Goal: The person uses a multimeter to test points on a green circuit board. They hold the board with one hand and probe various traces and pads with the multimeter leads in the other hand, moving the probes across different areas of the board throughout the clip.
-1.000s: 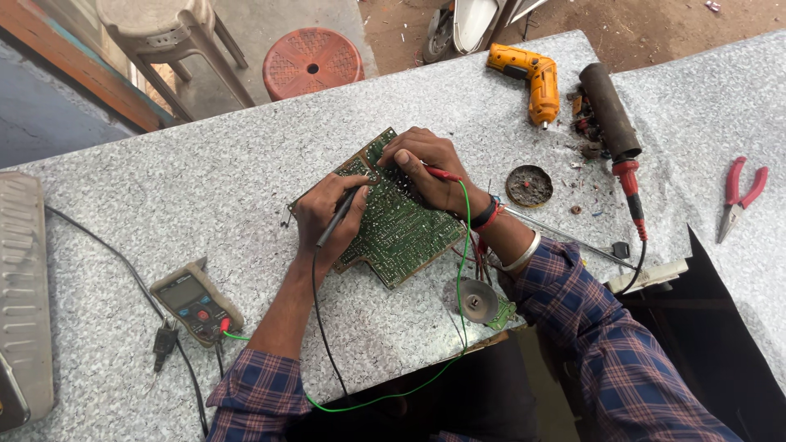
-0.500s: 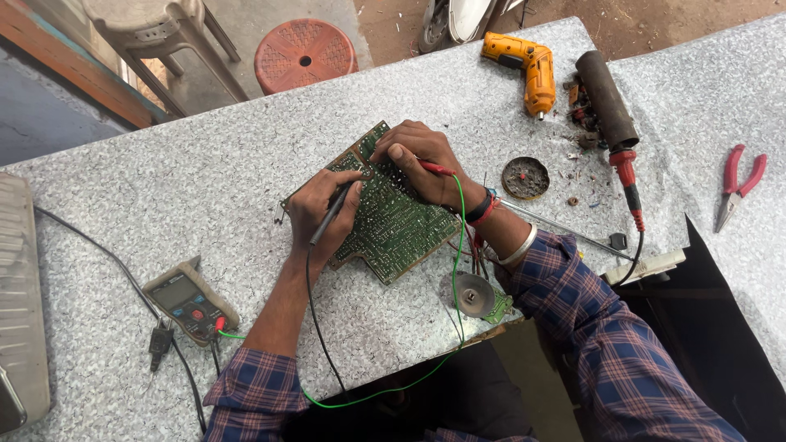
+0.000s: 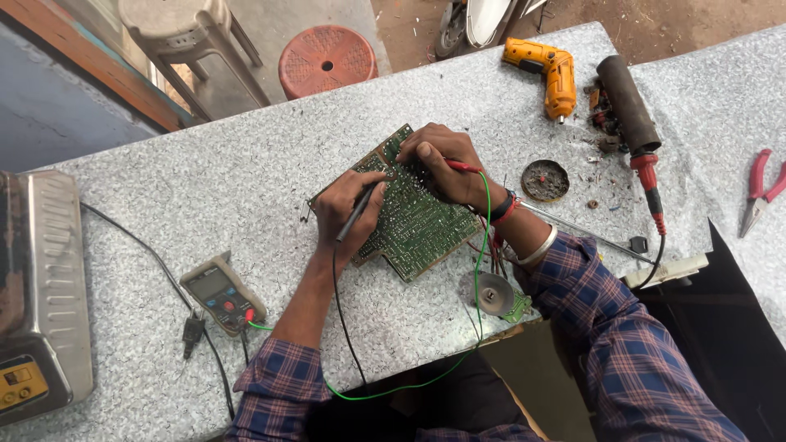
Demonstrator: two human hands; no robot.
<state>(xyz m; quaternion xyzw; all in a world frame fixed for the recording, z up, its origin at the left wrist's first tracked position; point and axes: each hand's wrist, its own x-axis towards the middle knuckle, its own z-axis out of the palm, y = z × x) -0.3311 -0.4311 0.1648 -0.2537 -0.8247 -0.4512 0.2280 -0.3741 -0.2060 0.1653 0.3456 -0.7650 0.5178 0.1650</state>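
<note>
— What is the person doing with the hands right now?

— Both are working on the flat green printed circuit board (image 3: 413, 217), which is lying at a slant on the grey speckled stone tabletop (image 3: 246, 172), about in the middle of it. The left hand (image 3: 348, 209) is pinching the slim black test probe (image 3: 358, 213) like a pen, with the tip pointing up toward the board's left part. The right hand (image 3: 442, 160) is resting on the board's upper part, fingers curled around the slim red test probe (image 3: 463, 166).

— So the 2 hands are not touching?

— No, they are sitting close together over the board but apart, each one clamped on its own probe.

— Where are the leads running?

— A thin green wire (image 3: 483, 262) is dropping from the red probe past the right wrist, looping off the tabletop's near edge and coming back to the grey handheld multimeter with the red dial (image 3: 223, 293), which is lying well to the left of the board. A black lead is hanging down from the black probe along the left forearm.

— Anything else around?

— A round silver metal disc (image 3: 494, 292) is lying just beside the board's lower right corner. A small round dark tin (image 3: 545, 180) is sitting to the right of the right hand. Further back, an orange cordless drill (image 3: 547, 72) is lying beside a dark cylindrical tool with a red handle (image 3: 630, 106). Red-handled pliers (image 3: 760, 196) are lying at the far right, and a silver metal box (image 3: 41, 286) is standing at the left edge.
</note>
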